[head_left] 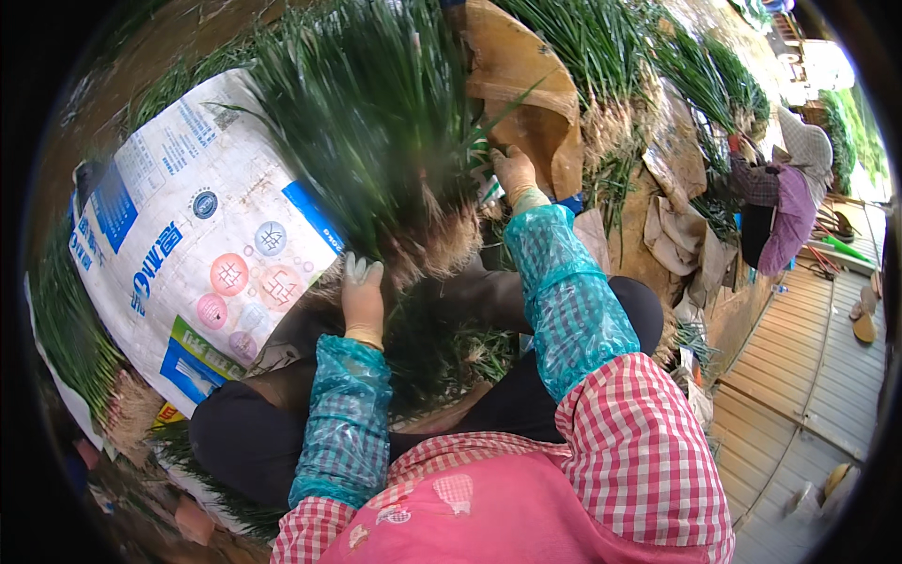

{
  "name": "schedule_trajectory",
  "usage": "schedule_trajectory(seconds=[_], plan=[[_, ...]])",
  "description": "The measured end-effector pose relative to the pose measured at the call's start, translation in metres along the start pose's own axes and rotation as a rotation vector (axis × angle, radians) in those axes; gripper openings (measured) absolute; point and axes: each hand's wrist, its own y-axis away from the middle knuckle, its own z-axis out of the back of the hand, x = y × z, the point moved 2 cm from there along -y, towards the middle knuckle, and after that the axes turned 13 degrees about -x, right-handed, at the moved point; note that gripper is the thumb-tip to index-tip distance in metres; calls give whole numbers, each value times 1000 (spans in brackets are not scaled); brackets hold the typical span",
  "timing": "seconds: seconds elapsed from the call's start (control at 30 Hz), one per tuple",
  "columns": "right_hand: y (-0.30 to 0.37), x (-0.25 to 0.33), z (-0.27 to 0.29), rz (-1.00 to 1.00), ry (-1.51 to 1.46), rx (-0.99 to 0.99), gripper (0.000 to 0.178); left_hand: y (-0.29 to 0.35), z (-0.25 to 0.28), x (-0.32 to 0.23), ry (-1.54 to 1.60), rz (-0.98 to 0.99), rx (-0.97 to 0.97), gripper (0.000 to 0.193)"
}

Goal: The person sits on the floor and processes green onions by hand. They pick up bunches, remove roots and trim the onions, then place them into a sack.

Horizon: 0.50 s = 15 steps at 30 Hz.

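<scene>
A large bunch of green onions (376, 122) lies in front of me, its leaves spreading away and its pale, soil-covered roots (437, 246) toward my knees. My left hand (362, 293), in a cream glove, is at the left edge of the roots with its fingers stretched forward and slightly apart. On the right of the bunch, my right hand (514, 175), gloved too, reaches forward with fingers apart. It is beside a small green-and-white thing (487, 179) and a brown sheet (531, 85); whether it touches either is unclear.
A printed white sack (202, 211) covers my left side, with more green onions (80, 329) beyond it. Other rooted bunches (611, 103) lie at the far right. A person in a head covering (789, 188) works there, near ribbed metal sheeting (789, 348).
</scene>
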Motion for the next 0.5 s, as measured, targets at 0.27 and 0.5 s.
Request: schedule_trajectory(seconds=[0.27, 0.5], plan=[[55, 54, -42, -214, -557, -36, 51, -51, -30, -11, -482, -70, -122, 88], [88, 53, -62, -434, -541, 344, 69, -65, -45, -15, -207, -225, -91, 71]])
